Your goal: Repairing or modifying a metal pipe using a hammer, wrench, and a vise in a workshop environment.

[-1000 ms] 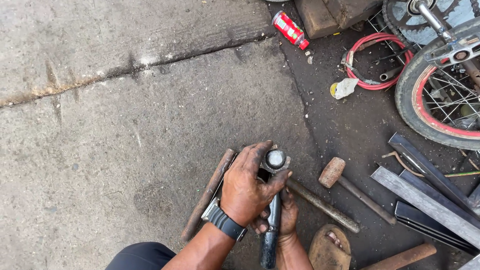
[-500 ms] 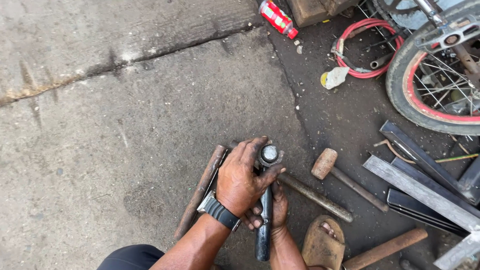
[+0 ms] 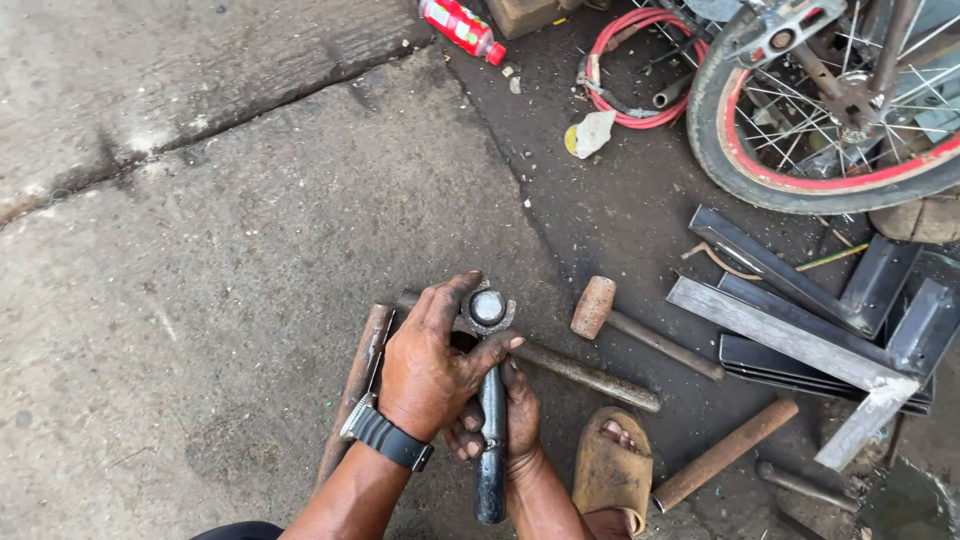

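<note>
Left hand is closing over the round-headed steel tool left of the hammer; right hand is gripping its shaft underneath. Judged step: seating the head; next calls for steady alignment.

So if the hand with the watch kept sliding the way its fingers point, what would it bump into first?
The left hand points up and to the right, fingers already curled by the round metal part on the dark tube. It would likely push into that first. Further along lies the mallet, though depth is hard to judge.

left hand over right hand, both clenched
</note>
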